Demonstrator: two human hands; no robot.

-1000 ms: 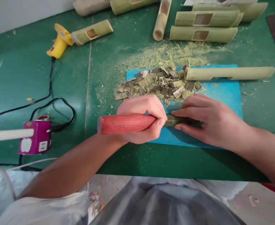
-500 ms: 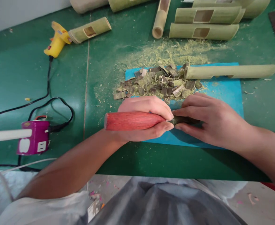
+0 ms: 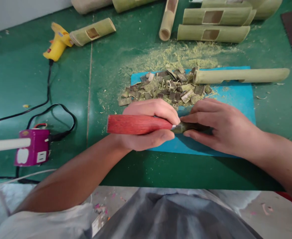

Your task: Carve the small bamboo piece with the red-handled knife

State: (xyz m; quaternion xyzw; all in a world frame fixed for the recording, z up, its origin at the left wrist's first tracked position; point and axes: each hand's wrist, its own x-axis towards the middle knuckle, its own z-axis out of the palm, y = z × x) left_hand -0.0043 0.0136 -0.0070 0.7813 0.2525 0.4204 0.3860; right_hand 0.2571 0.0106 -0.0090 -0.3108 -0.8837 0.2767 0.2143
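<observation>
My left hand (image 3: 148,139) is wrapped around a cutting tool with a thick red wooden handle (image 3: 136,124). A bit of bright metal shows at the handle's right end; the rest of the blade is hidden. My right hand (image 3: 218,124) pinches a dark green bamboo piece (image 3: 178,128), its far part covered by my fingers. The metal meets the left end of this piece. Both hands are over a blue sheet (image 3: 238,99) on the green table. Just beyond them is a heap of bamboo chips (image 3: 168,84).
A long bamboo tube (image 3: 255,75) lies across the sheet's back edge. Several windowed bamboo tubes (image 3: 230,34) stand at the back. On the left are a yellow glue gun (image 3: 57,41), its black cord and a purple power adapter (image 3: 32,147). Sawdust (image 3: 183,54) covers the table behind the sheet.
The tool's handle has shifted slightly up and left, with the left thumb drawn back, so more of the bamboo piece's end shows. The whole view has slid a little left.
</observation>
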